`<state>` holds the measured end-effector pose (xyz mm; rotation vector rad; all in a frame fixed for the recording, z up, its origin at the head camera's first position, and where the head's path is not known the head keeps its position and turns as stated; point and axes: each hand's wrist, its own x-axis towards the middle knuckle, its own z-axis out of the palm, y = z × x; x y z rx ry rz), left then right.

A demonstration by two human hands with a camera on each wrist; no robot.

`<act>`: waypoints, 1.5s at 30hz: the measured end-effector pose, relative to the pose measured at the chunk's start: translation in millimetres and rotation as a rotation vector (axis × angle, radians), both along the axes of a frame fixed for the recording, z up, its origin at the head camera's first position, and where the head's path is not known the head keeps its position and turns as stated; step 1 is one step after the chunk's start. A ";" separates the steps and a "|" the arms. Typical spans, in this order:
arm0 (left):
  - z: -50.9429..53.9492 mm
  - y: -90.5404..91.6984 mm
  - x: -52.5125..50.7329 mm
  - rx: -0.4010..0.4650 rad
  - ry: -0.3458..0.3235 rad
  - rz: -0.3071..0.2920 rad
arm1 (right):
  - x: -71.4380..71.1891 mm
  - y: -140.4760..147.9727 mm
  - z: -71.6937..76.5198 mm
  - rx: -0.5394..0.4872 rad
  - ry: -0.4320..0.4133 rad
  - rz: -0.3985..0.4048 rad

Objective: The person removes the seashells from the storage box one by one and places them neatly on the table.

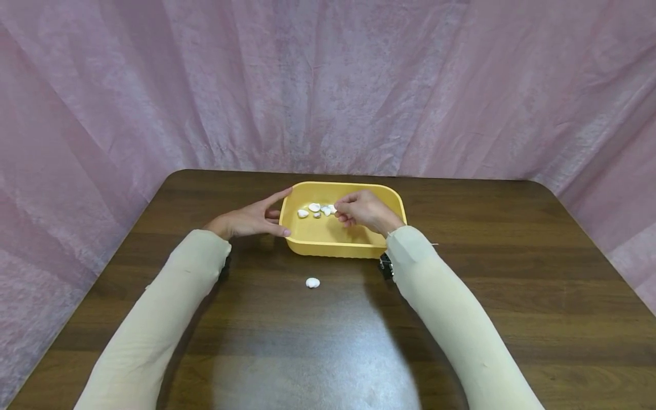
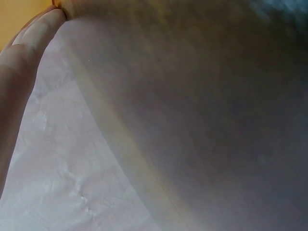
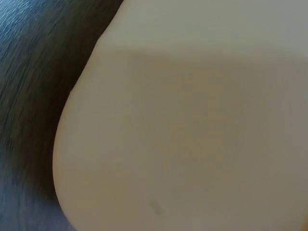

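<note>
Several small white seashells (image 1: 315, 207) lie in the left half of a yellow plastic tub (image 1: 328, 249). My left hand (image 1: 247, 221) spans the tub's left end with straight, spread fingers, the thumb on the near rim and the index finger at the far corner. In the left wrist view a straight finger (image 2: 30, 36) reaches the yellow wall. Over the tub, my right hand (image 1: 366, 210) has its thumb and fingertips together at a white seashell (image 1: 332, 209), which it seems to pinch. The right wrist view shows mostly blurred skin, with the fingertips hidden.
One more white shell (image 1: 312, 282) lies on the brown wooden table (image 1: 512, 273), in front of the tub. A small black device (image 1: 385, 266) shows beneath the right wrist. Pink curtains (image 1: 328, 85) hang behind the table's far edge.
</note>
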<state>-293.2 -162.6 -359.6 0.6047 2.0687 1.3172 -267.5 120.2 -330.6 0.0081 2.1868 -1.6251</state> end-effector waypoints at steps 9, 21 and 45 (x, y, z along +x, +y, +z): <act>-1.7 -1.8 -1.3 0.014 -0.017 -0.002 | -6.8 -8.3 -5.1 0.044 -0.010 -0.036; 0.6 -1.2 -1.9 0.009 0.008 -0.002 | -18.6 -19.1 -11.8 0.106 -0.024 -0.057; 1.7 -1.1 4.2 0.021 -0.002 0.001 | -16.2 -19.9 -15.7 0.326 0.055 -0.004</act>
